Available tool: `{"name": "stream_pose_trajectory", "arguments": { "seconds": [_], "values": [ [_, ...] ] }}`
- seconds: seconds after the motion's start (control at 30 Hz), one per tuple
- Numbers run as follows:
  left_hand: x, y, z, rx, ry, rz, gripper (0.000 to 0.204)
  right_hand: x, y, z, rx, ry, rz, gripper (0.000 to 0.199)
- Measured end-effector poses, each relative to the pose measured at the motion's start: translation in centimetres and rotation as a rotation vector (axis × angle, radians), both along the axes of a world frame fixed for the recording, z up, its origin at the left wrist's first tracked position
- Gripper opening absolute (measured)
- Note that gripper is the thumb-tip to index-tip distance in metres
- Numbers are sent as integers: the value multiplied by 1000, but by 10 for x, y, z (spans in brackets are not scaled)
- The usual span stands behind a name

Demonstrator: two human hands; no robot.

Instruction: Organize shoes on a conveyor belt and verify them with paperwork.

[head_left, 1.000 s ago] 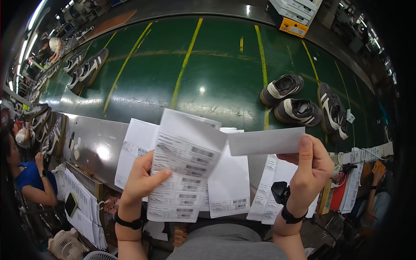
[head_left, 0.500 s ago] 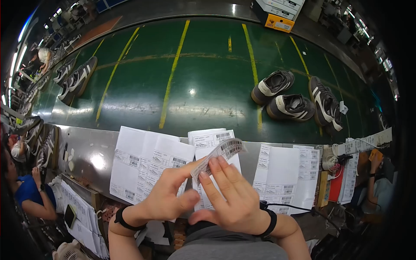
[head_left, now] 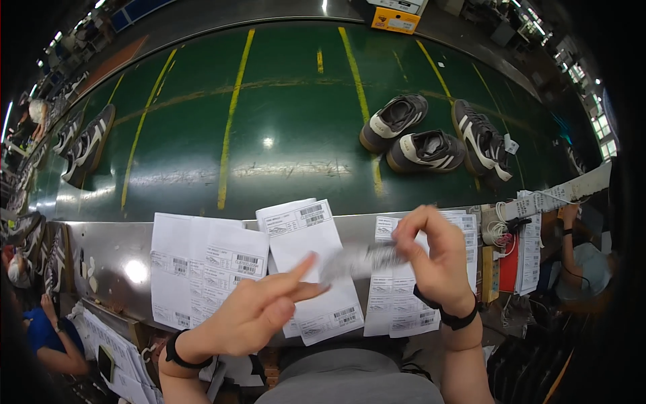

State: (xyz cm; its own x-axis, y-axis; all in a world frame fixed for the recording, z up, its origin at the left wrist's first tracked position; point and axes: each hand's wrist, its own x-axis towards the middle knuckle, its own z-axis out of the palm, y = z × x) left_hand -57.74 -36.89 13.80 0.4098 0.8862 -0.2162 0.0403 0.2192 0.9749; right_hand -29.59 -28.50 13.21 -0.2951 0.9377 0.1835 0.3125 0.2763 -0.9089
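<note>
My right hand [head_left: 437,259] is raised over the metal ledge, thumb and fingers pinching one end of a printed barcode label [head_left: 367,262]. The label is smeared by motion and stretches leftward. My left hand [head_left: 259,306] has its fingers stretched out and apart, tips close to the label's left end; whether they touch it is unclear. Beneath lies a white label sheet [head_left: 313,232] with barcodes at its top and bottom. More label sheets [head_left: 225,259] lie to the left, and another group of label sheets [head_left: 404,306] lies under and beside my right hand.
Beyond the ledge [head_left: 114,259] runs a green conveyor belt [head_left: 289,114] with yellow lines. Dark shoes with white stripes [head_left: 427,149] stand on its right; other shoes [head_left: 91,145] stand far left. A yellow box [head_left: 393,20] is at the back. People sit at both sides.
My hands have come apart; the right moved right and up with the label, which they were both on. The view has shifted, and the middle sheet shows more fully.
</note>
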Motion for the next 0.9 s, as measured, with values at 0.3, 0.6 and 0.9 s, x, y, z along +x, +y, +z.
{"name": "stream_pose_trajectory", "arguments": {
  "seconds": [0.3,0.6,0.9],
  "values": [
    [-224,-52,-89,-4,1468,605,76,175,195,-105,-188,-204,-466,43],
    [-240,-39,-118,-381,909,569,67,260,237,-130,306,-1103,-843,70],
    [-240,-66,-126,-206,304,858,45,-71,78,-25,540,-475,66,17]
  ]
}}
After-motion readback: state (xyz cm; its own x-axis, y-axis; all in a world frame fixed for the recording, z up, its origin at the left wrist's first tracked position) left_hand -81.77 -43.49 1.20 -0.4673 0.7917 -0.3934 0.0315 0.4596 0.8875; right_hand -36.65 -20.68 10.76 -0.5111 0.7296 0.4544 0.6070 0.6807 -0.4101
